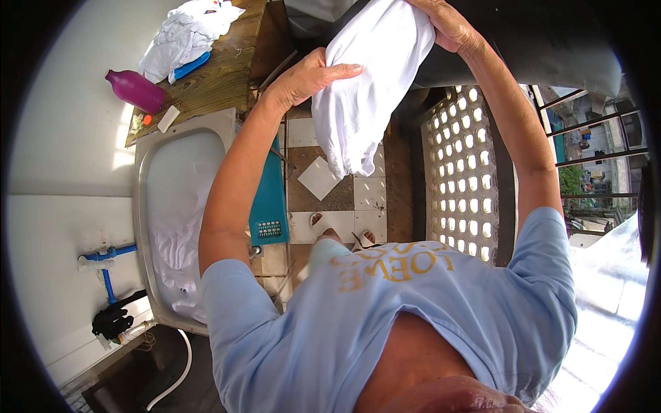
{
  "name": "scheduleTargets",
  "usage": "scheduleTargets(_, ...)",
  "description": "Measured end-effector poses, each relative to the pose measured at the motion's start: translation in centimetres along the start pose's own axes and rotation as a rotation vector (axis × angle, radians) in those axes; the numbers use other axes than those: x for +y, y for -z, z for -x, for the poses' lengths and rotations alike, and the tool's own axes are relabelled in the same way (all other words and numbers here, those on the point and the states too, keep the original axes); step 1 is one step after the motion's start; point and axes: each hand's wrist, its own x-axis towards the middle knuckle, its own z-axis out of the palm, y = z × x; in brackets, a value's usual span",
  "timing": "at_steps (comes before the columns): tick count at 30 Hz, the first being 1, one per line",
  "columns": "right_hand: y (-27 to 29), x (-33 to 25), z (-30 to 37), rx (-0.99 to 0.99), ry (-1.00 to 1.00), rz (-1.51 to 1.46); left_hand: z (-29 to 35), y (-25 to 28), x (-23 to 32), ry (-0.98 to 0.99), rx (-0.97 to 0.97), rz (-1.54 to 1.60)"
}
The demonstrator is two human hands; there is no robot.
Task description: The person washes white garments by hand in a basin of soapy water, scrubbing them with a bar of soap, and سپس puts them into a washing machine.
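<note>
A white cloth (372, 76), perhaps a garment, hangs in folds between my raised hands, above the tiled floor. My left hand (306, 77) grips its left edge, with the thumb lying across the front of the fabric. Higher up on the other side, my right hand (449, 24) is closed on the cloth's upper right edge; some of its fingers are cut off by the picture's top. To my left, more white laundry (177, 251) lies soaking in cloudy water in a metal sink (143, 206).
On a wooden counter (231, 51) beyond the sink are a pile of white clothes (189, 34), a blue brush-like object (191, 65), a purple bottle (135, 91) and a white block (168, 118). A teal plastic rack (268, 206) stands beside the sink. A perforated block wall (463, 165) rises right.
</note>
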Motion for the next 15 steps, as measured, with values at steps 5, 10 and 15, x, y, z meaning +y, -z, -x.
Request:
scheduleTargets(5,-1.4,2.0,-2.7,0.017,-0.008,0.046,1.2,2.4,-0.8,0.021,0.033,0.111)
scheduleTargets(10,-1.0,5.9,-4.7,0.133,-0.076,0.167,2.0,3.9,0.1,-0.039,0.076,0.272)
scheduleTargets(15,-5.7,8.8,-4.2,0.202,0.025,0.138,3.4,6.2,0.8,-0.051,0.17,0.336)
